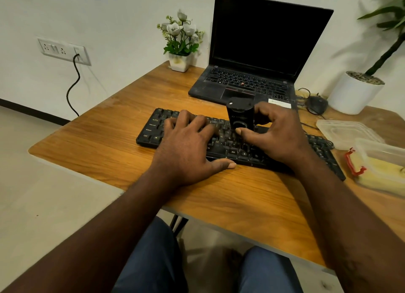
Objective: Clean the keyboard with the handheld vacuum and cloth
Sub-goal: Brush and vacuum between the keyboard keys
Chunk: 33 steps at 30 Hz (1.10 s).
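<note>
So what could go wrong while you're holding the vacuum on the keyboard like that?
1. The vacuum stands upright on the keyboard, held in the right hand; it might tug a keycap loose.
2. The left hand lies flat on the keys and could press them down.
3. The open tub sits close to the keyboard's right end, so an elbow could knock it.

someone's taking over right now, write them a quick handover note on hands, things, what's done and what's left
Left hand: flat on the left half of the keyboard, steadying it, holding nothing.
Right hand: grips the handheld vacuum, upright on the keys near the middle, thumb by its round button.
No cloth in view.
Done: vacuum is on the keyboard; how much has been covered cannot be told.
Left: finish vacuuming, then find the cloth and wipe.
</note>
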Motion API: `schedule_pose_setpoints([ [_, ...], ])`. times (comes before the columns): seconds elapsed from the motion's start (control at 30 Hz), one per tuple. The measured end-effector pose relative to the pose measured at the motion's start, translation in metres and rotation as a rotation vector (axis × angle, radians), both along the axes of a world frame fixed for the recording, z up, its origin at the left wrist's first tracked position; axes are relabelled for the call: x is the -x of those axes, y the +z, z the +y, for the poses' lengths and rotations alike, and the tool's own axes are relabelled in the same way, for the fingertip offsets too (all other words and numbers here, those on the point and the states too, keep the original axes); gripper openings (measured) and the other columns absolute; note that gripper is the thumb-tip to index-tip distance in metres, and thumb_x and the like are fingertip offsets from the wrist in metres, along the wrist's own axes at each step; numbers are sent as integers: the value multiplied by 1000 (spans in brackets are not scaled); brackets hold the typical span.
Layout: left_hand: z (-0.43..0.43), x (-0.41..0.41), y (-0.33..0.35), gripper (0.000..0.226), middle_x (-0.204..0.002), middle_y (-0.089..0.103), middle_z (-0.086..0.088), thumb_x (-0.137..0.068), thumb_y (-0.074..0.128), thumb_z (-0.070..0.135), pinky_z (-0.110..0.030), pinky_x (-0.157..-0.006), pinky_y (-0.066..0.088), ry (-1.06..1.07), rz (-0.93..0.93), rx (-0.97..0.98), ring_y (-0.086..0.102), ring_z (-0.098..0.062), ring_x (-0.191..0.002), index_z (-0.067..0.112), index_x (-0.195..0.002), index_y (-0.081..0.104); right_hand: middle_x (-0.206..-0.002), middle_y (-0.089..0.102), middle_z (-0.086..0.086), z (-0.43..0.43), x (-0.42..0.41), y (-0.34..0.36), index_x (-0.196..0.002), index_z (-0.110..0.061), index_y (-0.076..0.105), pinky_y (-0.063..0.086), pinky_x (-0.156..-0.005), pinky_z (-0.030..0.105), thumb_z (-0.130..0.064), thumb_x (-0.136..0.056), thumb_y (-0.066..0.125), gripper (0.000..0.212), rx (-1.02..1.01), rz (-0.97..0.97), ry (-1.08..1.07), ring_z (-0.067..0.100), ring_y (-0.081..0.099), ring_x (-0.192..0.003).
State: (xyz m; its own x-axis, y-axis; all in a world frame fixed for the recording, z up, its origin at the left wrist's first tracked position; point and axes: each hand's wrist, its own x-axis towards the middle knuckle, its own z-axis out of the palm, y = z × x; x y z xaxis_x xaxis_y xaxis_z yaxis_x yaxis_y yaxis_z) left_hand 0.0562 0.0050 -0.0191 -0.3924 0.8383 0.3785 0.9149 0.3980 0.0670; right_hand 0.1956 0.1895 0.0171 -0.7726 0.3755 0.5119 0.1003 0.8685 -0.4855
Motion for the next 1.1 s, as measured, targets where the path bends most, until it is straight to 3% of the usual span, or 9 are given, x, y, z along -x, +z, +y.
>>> schedule_pose_setpoints([
  [0.1,0,1,0,92,-135,52,4,-78,31,97,-51,-105,32,-1,6,4,33,-22,-129,31,-137,55,-106,75,-9,-3,-7,1,-119,-26,70,62,-82,34,-30,-82,87,41,174,-64,130,9,72,-98],
  [0.17,1,1,0,93,-135,52,4,-78,30,98,-51,-105,33,1,10,3,34,-22,-128,29,-137,55,-106,74,-15,-9,-6,-1,-119,-31,67,59,-85,27,-29,-82,86,42,140,-82,185,3,70,-100],
  [0.27,1,2,-1,95,-136,53,4,-77,31,99,-51,-105,33,-4,14,-10,34,-22,-128,30,-137,56,-100,69,-19,-7,-2,0,-113,-28,68,56,-79,21,-34,-81,84,36,19,-18,82,-5,67,-94],
  [0.47,0,3,0,101,-137,53,2,-73,32,101,-53,-105,34,-3,2,4,35,-23,-128,27,-136,58,-106,75,2,-8,-8,-4,-115,-10,72,57,-82,45,-36,-80,85,46,137,-120,306,21,70,-99],
  [0.6,1,1,-1,101,-137,52,4,-72,28,102,-52,-106,33,3,10,9,33,-22,-129,31,-137,57,-102,73,-7,-2,-7,-1,-110,-15,72,55,-81,36,-33,-80,85,37,-9,-37,160,7,67,-96],
  [0.7,0,1,-2,100,-136,53,4,-73,29,102,-51,-104,33,-3,7,-2,33,-22,-128,31,-137,57,-105,74,-5,-5,-11,1,-115,-12,72,57,-84,37,-27,-80,87,40,108,-71,245,11,69,-98],
  [0.8,0,2,-2,101,-137,53,4,-73,31,101,-50,-104,33,-3,3,4,34,-22,-128,30,-141,55,-98,73,0,-12,-11,-2,-109,-9,73,55,-77,40,-29,-79,85,38,131,-106,372,18,68,-90],
  [0.97,-1,1,-1,99,-137,52,5,-71,29,103,-50,-105,31,7,-2,12,33,-23,-131,34,-138,56,-105,74,-15,8,-27,10,-116,-35,67,57,-86,23,-11,-77,90,51,240,-189,357,7,71,-102],
  [1.1,-1,2,0,99,-138,52,6,-71,27,103,-51,-107,31,5,-13,14,32,-23,-133,36,-138,55,-102,74,-14,25,-38,14,-109,-33,68,58,-85,30,-19,-75,92,45,246,-229,332,10,71,-99],
])
